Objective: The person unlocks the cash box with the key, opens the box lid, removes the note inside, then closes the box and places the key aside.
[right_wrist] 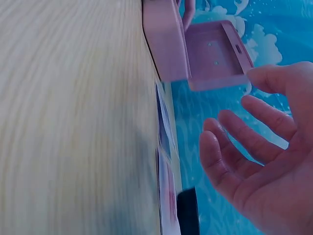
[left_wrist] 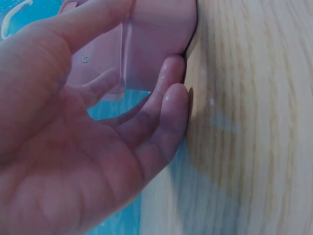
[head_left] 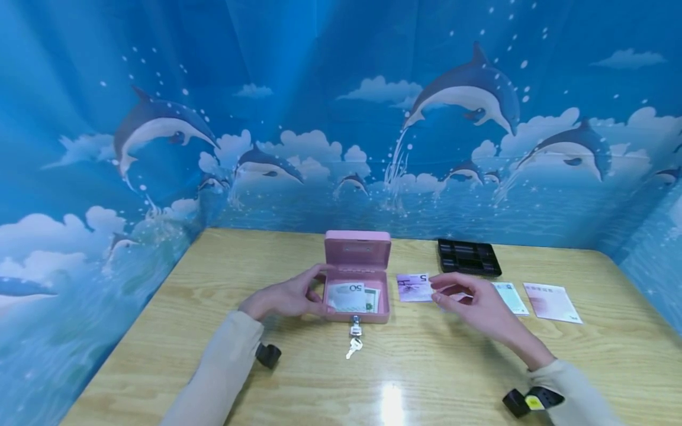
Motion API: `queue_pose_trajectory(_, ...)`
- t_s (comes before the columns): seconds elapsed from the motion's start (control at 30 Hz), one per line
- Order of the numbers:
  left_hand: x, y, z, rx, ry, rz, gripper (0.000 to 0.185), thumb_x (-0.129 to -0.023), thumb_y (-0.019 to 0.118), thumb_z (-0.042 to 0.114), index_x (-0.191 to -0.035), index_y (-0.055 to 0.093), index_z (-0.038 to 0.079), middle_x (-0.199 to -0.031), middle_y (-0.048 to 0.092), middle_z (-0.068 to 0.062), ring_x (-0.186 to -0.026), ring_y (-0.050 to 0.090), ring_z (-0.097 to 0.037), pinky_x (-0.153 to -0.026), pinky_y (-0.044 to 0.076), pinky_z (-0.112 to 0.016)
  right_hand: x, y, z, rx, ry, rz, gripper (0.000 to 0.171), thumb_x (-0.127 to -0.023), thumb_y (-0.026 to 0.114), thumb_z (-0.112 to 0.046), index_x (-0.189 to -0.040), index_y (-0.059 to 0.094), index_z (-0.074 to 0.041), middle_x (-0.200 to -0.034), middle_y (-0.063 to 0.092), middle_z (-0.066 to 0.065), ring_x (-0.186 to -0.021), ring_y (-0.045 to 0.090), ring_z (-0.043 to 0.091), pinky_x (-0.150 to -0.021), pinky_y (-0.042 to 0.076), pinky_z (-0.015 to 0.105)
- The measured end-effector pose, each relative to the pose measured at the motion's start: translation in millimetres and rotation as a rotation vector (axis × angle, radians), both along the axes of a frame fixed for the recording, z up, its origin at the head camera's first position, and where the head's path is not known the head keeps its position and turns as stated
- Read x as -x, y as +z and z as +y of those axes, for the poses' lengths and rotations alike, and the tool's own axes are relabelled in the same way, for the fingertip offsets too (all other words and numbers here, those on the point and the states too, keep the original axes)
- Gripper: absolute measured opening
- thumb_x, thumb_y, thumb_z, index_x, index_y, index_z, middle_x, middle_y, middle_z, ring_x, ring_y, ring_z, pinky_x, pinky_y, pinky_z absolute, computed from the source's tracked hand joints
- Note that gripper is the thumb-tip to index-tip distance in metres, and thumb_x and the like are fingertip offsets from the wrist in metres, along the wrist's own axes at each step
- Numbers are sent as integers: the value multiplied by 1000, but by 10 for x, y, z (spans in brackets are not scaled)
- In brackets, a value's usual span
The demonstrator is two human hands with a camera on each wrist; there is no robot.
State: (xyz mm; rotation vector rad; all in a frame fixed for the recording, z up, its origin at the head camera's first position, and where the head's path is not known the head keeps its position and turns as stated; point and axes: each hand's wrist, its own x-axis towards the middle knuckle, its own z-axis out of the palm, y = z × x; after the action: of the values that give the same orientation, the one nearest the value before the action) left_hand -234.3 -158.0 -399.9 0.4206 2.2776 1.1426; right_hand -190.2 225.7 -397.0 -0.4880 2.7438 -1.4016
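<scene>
- Pink metal box (head_left: pixel 357 278) stands open at the table's (head_left: pixel 426 367) middle, lid up at 12 o'clock, notes (head_left: pixel 353 297) lying inside, a key (head_left: pixel 354 343) hanging from the lock at its 6 o'clock side.
- The left hand (head_left: pixel 290 296) cups the box's 9 o'clock wall, thumb near the rim, fingers loosely bent along the side; it steadies more than it grips.
- The right hand (head_left: pixel 471 302) hovers just past 3 o'clock of the box, fingers slack and spread, holding nothing. The purple 5 note (head_left: pixel 414 287) lies flat just under its fingertips.
- Risk: the note lies flat on a glossy top, so a pinch could skid it away, or toward the two notes (head_left: pixel 551 302) further out at 3 o'clock.
- Risk: the left hold is light; a push from the right side may slide the box or tip the lid shut on the fingers.
- Risk: a sleeve passing at 6 o'clock could catch the key.
- Only the head view shows the black tray (head_left: pixel 469 257) at 1 o'clock, the key and the box's contents.
- The left wrist view alone shows the fingers (left_wrist: pixel 168 105) pressed down where the box wall (left_wrist: pixel 156 44) meets the wood.
- The right wrist view alone shows the bare palm (right_wrist: pixel 274 166) and the notes edge-on; it is blurred, so contact with them cannot be told.
</scene>
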Motion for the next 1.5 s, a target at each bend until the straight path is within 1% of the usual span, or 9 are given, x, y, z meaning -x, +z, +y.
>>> queue_pose_trajectory(0.23,0,2,1,11,9,-7,93,-85,83,32,-159,26,37,-159,39,-9,-108,59,-19,-83,54,-32,0,23,-185,6,35,-40,34,-97,71,-26,-127,69,-8,-127,70,12,-102,68,15,-80,58,24)
queue_pose_trajectory(0.4,2,4,4,27,12,-2,94,-84,84,35,-158,27,38,-159,39,-8,-109,59,-19,-82,54,-33,23,30,-316,28,84,-45,32,-97,72,-25,-126,71,-12,-129,71,9,-101,69,15,-77,59,25)
queue_pose_trajectory(0.67,-2,-3,-9,18,8,-5,93,-85,83,33,-159,26,38,-159,38,-9,-110,59,-20,-81,55,-33,115,-22,-518,-84,119,-14,34,-97,71,-29,-129,71,-18,-130,70,4,-109,68,21,-80,58,28)
queue_pose_trajectory(0.87,6,1,-3,15,6,1,93,-86,83,32,-159,27,37,-159,39,-9,-110,59,-20,-85,52,-32,161,-24,-669,-105,132,-37,34,-98,70,-26,-131,70,-19,-133,69,3,-113,65,23,-85,56,34)
queue_pose_trajectory(0.97,4,4,-1,7,3,1,93,-86,83,30,-159,27,37,-159,39,-10,-110,59,-20,-85,52,-33,180,-12,-730,-128,128,-13,33,-98,69,-30,-130,70,-22,-130,70,0,-110,64,20,-86,56,36)
queue_pose_trajectory(1.13,10,0,0,-6,1,-2,92,-86,82,30,-159,26,37,-159,39,-11,-110,60,-20,-86,53,-33,208,12,-800,-191,130,106,30,-98,69,-29,-127,72,-21,-127,72,1,-108,66,21,-87,56,42)
queue_pose_trajectory(1.2,12,0,-2,0,2,1,92,-86,82,31,-159,26,37,-158,39,-10,-111,60,-20,-86,53,-32,230,24,-833,-207,139,136,31,-97,70,-28,-127,72,-19,-125,72,2,-103,65,22,-83,55,40)
queue_pose_trajectory(1.4,3,3,-10,9,0,9,91,-86,82,32,-159,27,36,-158,40,-10,-112,60,-20,-88,53,-34,330,24,-961,-252,189,150,31,-96,71,-27,-126,73,-19,-99,70,-7,-92,58,18,-74,45,30)
queue_pose_trajectory(1.5,-7,5,-7,1,-2,6,91,-87,82,31,-159,27,36,-157,40,-10,-112,59,-20,-89,52,-35,362,10,-1017,-284,207,163,29,-96,71,-25,-123,74,-18,-99,71,-6,-93,57,18,-75,44,31)
